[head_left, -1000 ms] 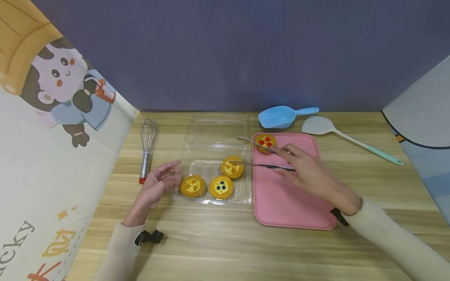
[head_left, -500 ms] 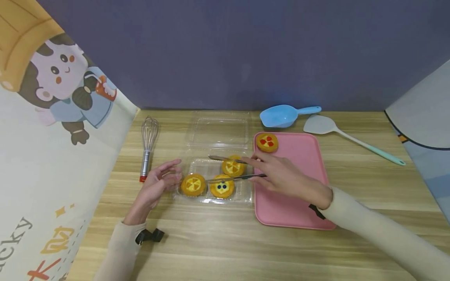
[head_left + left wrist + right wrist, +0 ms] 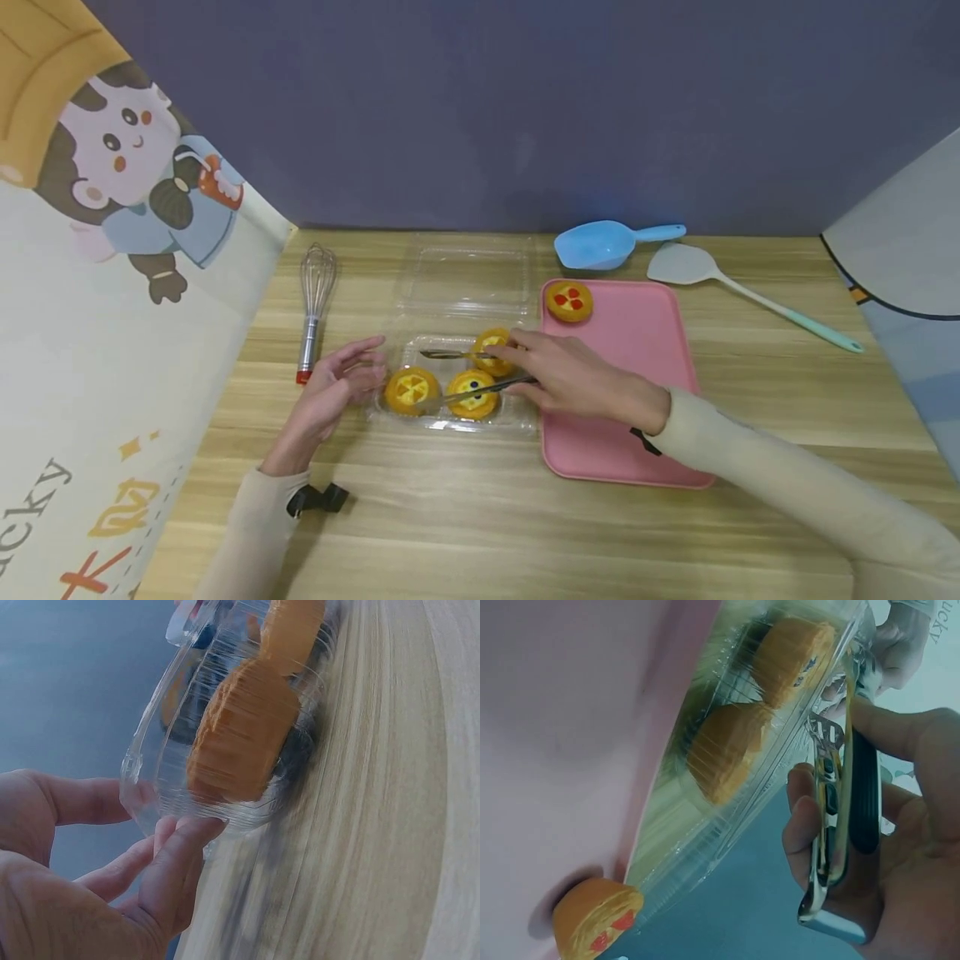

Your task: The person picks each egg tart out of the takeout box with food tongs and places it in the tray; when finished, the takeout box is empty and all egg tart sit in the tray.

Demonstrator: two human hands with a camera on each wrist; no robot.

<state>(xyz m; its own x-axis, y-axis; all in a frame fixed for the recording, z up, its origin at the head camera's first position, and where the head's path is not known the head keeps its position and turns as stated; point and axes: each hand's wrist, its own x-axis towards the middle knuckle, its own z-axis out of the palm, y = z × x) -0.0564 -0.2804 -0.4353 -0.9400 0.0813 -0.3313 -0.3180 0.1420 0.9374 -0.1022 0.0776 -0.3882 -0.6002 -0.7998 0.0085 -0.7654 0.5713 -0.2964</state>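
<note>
My right hand (image 3: 577, 375) grips a pair of metal tongs (image 3: 480, 390) with dark handle grips, also seen in the right wrist view. The tongs' arms stand apart over a clear plastic container (image 3: 461, 427), their tips near the leftmost orange-wedge tart (image 3: 411, 387). The lower arm crosses above a blueberry tart (image 3: 476, 408); another tart (image 3: 497, 337) is partly hidden by the upper arm and fingers. My left hand (image 3: 330, 396) holds the container's left rim between thumb and fingers, as the left wrist view (image 3: 150, 885) shows the hand there.
A pink tray (image 3: 622, 458) lies right of the container, bearing a strawberry tart (image 3: 569, 301) at its far left corner. Behind stand a blue scoop (image 3: 596, 246) and a pale spatula (image 3: 684, 263). A whisk (image 3: 311, 317) lies at left. The container's lid (image 3: 472, 271) lies folded back.
My right hand has moved left with the tongs, from over the strawberry tart on the tray to over the container. The left hand stays at the container's rim.
</note>
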